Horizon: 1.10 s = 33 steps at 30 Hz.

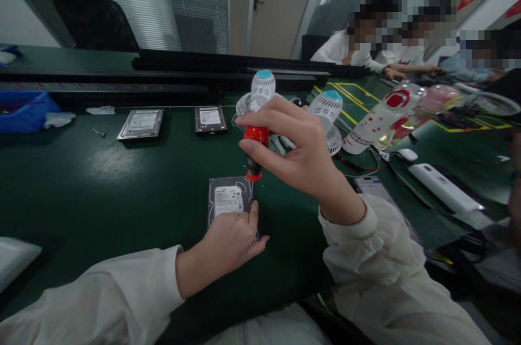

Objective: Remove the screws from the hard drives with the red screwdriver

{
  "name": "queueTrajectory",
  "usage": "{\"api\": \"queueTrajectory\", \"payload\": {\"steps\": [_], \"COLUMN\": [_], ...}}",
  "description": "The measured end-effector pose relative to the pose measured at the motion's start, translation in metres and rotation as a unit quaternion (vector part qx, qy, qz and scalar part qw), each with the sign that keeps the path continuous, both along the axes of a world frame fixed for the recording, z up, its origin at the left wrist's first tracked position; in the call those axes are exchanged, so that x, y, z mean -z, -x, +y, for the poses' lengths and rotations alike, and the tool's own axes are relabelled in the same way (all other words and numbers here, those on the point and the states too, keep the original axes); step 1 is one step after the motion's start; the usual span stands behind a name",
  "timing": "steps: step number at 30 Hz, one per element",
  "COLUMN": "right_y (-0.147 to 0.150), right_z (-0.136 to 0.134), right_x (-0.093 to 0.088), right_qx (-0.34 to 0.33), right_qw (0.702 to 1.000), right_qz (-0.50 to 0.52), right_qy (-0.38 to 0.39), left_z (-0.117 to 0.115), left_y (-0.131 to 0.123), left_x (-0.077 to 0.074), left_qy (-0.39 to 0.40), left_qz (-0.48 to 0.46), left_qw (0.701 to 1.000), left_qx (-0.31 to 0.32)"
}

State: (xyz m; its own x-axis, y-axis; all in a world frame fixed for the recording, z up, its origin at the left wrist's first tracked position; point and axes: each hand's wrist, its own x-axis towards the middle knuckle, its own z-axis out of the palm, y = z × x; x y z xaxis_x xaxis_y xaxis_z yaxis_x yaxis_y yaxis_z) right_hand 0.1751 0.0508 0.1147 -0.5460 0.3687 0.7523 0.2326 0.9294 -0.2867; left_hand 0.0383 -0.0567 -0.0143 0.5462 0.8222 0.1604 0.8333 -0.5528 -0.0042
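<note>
A hard drive [228, 198] with a white label lies flat on the green table in front of me. My left hand [232, 236] is over its near end and holds it down, index finger along the right edge and thumb sticking out. Above the drive's far right corner, my right hand [297, 149] grips a red and black screwdriver [254, 167] by the top of its handle between thumb and fingers. The screwdriver points down, nearly upright; its tip is too hard to make out. Small screws [262, 186] seem to lie just right of that corner.
Two more hard drives, one at left [141, 123] and one near the middle [210, 119], lie farther back. White fans [325, 109], bottles [378, 117], a phone [372, 186], a white power strip [445, 186] and cables crowd the right. A blue bin [26, 112] stands left. People sit at back right.
</note>
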Motion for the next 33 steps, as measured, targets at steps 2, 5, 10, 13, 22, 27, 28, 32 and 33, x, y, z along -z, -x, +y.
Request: {"api": "queueTrajectory", "payload": {"steps": [2, 5, 10, 13, 22, 27, 28, 32, 33], "right_y": [0.0, -0.001, -0.001, -0.002, -0.001, -0.003, -0.004, -0.003, -0.003], "right_z": [0.0, 0.001, 0.002, 0.003, 0.007, 0.008, 0.009, 0.012, 0.012], "right_x": [-0.001, -0.001, 0.0, -0.001, -0.001, -0.001, -0.001, 0.0, 0.0], "right_qx": [-0.024, -0.051, -0.017, -0.055, -0.089, -0.127, -0.135, -0.113, -0.11], "right_qw": [1.0, 0.999, 1.0, 0.998, 0.993, 0.989, 0.988, 0.992, 0.993], "right_qz": [-0.005, -0.005, 0.015, 0.003, 0.032, -0.005, -0.005, 0.013, 0.013], "right_qy": [-0.006, -0.009, 0.013, 0.025, 0.066, 0.074, 0.073, 0.052, 0.049], "left_z": [0.0, 0.001, 0.001, 0.001, 0.001, 0.001, 0.001, 0.001, 0.001], "left_y": [0.0, 0.0, 0.001, 0.001, 0.0, 0.001, 0.0, 0.0, 0.0], "left_x": [0.0, 0.0, 0.001, 0.001, 0.001, 0.001, 0.0, 0.0, 0.0], "left_qy": [-0.003, -0.007, -0.002, 0.003, -0.006, 0.002, 0.001, 0.001, 0.0], "left_qz": [0.0, -0.006, -0.003, -0.002, -0.012, -0.012, -0.012, -0.006, -0.006], "left_qw": [1.0, 1.0, 1.0, 1.0, 1.0, 1.0, 1.0, 1.0, 1.0], "left_qx": [0.001, 0.001, 0.003, 0.003, 0.0, 0.001, 0.0, -0.001, -0.003]}}
